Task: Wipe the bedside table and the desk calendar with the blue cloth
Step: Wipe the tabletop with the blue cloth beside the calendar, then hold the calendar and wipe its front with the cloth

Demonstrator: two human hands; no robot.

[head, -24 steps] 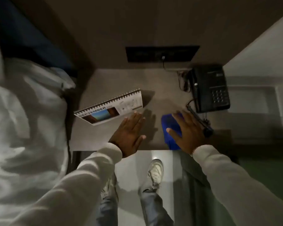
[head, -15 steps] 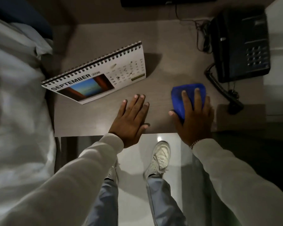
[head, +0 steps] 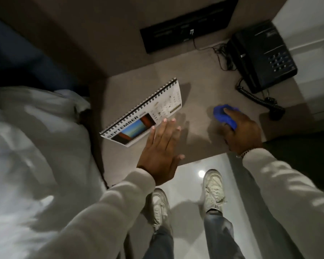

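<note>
The grey-brown bedside table (head: 200,85) fills the middle of the view. A spiral-bound desk calendar (head: 144,113) showing September stands on its left part. My left hand (head: 162,148) is flat and open over the table's front edge, its fingertips at the calendar's lower edge. My right hand (head: 241,131) grips the bunched blue cloth (head: 223,115) against the table top, right of the calendar; the fingers cover part of the cloth.
A black telephone (head: 262,55) with a coiled cord (head: 258,100) sits at the table's back right corner. A black wall panel (head: 187,25) with a plugged cable is behind. White bedding (head: 36,146) lies to the left. My shoes stand on the glossy floor (head: 187,186) below.
My right hand has gone from lying flat on the cloth to clutching it bunched. My left hand has slid up to the calendar's edge. The camera view has tilted and shifted.
</note>
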